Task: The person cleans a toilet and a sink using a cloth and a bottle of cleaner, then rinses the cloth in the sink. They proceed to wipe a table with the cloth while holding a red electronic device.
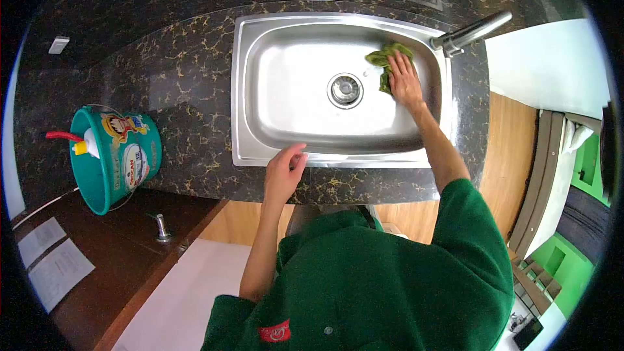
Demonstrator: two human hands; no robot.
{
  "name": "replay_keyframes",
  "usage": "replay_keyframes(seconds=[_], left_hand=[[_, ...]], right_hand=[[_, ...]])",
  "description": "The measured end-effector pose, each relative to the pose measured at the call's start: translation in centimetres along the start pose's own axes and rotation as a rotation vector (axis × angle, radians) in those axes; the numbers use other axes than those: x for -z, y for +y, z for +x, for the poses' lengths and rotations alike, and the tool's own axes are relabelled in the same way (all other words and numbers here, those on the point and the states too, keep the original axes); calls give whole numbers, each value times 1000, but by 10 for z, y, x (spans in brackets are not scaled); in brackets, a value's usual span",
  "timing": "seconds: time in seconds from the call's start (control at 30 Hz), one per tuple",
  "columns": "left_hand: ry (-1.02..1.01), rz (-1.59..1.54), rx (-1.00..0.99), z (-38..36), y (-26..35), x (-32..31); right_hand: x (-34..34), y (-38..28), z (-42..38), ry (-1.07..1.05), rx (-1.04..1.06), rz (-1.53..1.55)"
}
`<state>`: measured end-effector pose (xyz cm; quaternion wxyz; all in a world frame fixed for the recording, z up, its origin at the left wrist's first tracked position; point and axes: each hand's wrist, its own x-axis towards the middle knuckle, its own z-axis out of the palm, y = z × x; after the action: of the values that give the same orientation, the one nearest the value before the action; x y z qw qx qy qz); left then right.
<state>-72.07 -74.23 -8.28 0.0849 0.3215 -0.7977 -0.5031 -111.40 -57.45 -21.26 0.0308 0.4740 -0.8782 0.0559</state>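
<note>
A green cloth (pixel 388 58) lies bunched against the right part of the stainless steel sink (pixel 292 91). My right hand (pixel 404 79) presses down on it, fingers laid over the fabric inside the basin. At the front rim, left of centre, is my left hand (pixel 283 170); its fingers are loosely curled with a gap to the thumb and nothing between them. The round drain strainer (pixel 344 90) sits in the basin floor between the two hands. Just beyond my right hand, the metal faucet (pixel 473 34) rises from the sink's right back corner.
Left of the sink, a teal bucket (pixel 153 143) lies tilted on the dark patterned countertop (pixel 188 91), with a white bottle (pixel 91 143) and a red handle at its mouth. A small metal fitting (pixel 162 229) and paper sheets (pixel 58 266) are on the brown surface at lower left.
</note>
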Motion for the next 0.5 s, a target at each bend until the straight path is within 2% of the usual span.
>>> replay_keyframes(seconds=[0.03,0.1,0.17,0.23,0.3,0.37,0.43,0.47,0.5], left_hand=[[-13,-8,-15,12,1,-9],[-36,-22,-44,39,3,-32],[-84,80,-49,75,3,-60],[-27,181,-95,116,-13,-96],[-17,283,-87,148,-10,-122],[-7,388,-88,170,-10,-143],[-3,494,-84,184,-9,-162],[-33,546,-91,188,-9,-168],[-59,581,-77,190,-8,-170]], right_hand=[[4,-5,-18,50,-119,-4],[9,-26,-47,-132,-309,-163],[22,-58,-71,-361,-376,-237],[36,-87,-81,-687,-483,-190],[39,-108,-89,-885,-552,-147],[23,-121,-109,-708,-498,-147],[36,-124,-104,-773,-377,-55],[39,-121,-113,-611,-362,125],[52,-123,-116,-560,-295,101]])
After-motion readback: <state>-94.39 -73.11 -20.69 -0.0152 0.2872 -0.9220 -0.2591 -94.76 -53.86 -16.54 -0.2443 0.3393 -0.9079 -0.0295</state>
